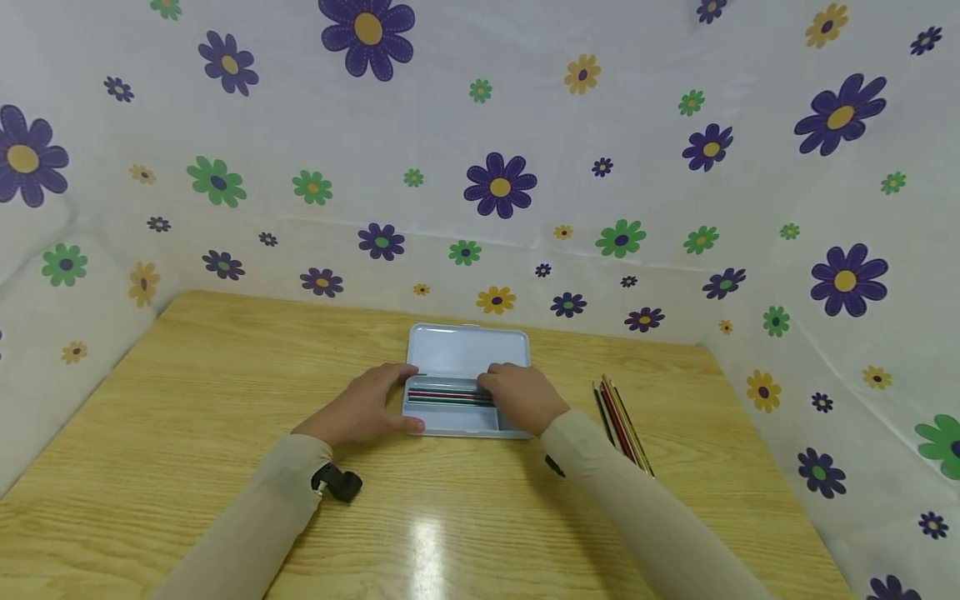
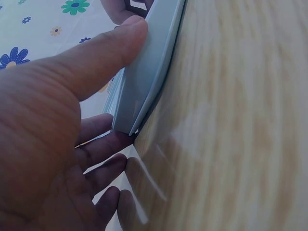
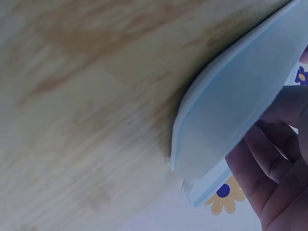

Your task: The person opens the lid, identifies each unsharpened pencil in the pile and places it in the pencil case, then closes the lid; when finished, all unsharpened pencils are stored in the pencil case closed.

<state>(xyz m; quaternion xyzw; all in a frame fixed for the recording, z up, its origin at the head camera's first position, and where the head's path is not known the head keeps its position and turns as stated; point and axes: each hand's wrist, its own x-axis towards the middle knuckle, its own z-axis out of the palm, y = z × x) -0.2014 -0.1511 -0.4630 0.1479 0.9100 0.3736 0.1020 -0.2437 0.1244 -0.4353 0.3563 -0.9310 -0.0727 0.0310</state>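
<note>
A light blue pencil case (image 1: 459, 423) lies open mid-table, its lid (image 1: 468, 350) folded back. Several coloured pencils (image 1: 446, 397) lie in its tray. My left hand (image 1: 399, 398) is at the case's left end, the thumb along the front wall and the index finger by the hinge. In the left wrist view the thumb (image 2: 115, 43) presses the case (image 2: 144, 72) while straight fingers (image 2: 103, 149) lie beside it. My right hand (image 1: 498, 382) covers the tray's right part, fingertips over the pencils' ends. The right wrist view shows its fingers (image 3: 274, 159) behind the case (image 3: 231, 110).
Several loose coloured pencils (image 1: 622, 425) lie on the wooden table (image 1: 187, 375) just right of my right forearm. Flower-patterned white cloth (image 1: 495, 183) walls the table at the back and both sides. A black wrist mount (image 1: 341, 482) sits on my left sleeve.
</note>
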